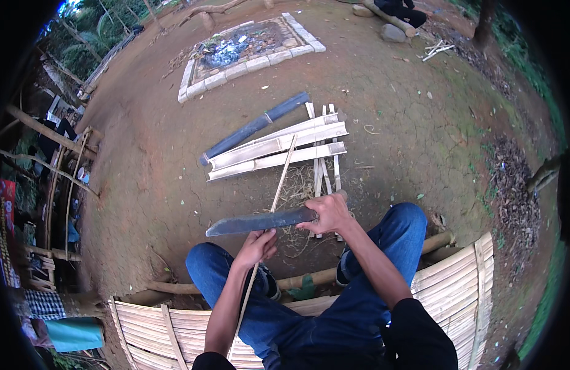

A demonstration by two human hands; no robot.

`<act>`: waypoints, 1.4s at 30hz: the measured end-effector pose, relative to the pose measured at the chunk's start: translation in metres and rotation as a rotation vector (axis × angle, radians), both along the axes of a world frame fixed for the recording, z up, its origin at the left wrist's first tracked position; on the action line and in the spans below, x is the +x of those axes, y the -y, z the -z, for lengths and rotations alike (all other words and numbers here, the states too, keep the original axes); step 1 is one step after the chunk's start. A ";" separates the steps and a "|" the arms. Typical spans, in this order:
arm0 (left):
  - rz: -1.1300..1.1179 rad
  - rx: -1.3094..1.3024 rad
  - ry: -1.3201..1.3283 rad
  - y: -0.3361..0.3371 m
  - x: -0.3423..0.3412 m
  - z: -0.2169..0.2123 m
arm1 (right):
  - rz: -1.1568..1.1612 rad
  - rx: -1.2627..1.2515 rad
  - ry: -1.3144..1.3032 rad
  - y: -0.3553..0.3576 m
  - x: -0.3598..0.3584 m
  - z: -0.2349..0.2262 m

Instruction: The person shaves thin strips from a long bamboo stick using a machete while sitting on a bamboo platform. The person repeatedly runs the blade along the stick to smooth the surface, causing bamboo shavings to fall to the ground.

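Near the centre of the frame, the left hand (255, 248) has its fingers pinched round a long, pale bamboo strip (284, 172), which slants from the middle of the picture down to the lower edge. The right hand (329, 213) is clenched at the handle end of a machete (254, 223), its blade lying crosswise over the strip just above the left thumb; whether the edge bites, I can't tell. Shavings (297, 188) litter the ground beyond, below split bamboo lengths (279, 145). My guess is trimming the strip; the next stroke would call for a firm hold and fingers clear of the edge.
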State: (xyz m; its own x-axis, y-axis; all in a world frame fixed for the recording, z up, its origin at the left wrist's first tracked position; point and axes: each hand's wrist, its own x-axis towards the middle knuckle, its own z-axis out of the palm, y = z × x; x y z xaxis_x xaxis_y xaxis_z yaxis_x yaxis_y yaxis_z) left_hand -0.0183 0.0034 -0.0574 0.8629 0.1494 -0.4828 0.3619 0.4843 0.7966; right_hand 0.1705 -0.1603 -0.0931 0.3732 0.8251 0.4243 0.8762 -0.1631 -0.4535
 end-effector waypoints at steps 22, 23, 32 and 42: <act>0.117 0.086 0.104 0.003 -0.007 0.019 | 0.022 -0.043 -0.093 -0.002 -0.031 -0.006; 0.125 0.079 0.110 0.001 -0.008 0.020 | 0.016 -0.055 -0.104 -0.001 -0.031 -0.007; 0.144 0.239 -0.021 0.011 -0.007 0.019 | 0.013 0.002 -0.019 -0.005 -0.031 -0.012; 0.140 0.280 0.051 0.011 -0.003 0.029 | 0.026 -0.020 -0.080 -0.015 -0.032 -0.006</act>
State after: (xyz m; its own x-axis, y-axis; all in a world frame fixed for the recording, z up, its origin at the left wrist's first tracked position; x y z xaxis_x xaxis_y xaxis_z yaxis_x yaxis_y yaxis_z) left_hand -0.0216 -0.0076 -0.0863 0.9064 0.1483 -0.3956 0.3661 0.1913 0.9107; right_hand 0.1388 -0.1457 -0.0871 0.4270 0.8225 0.3758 0.8326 -0.1954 -0.5183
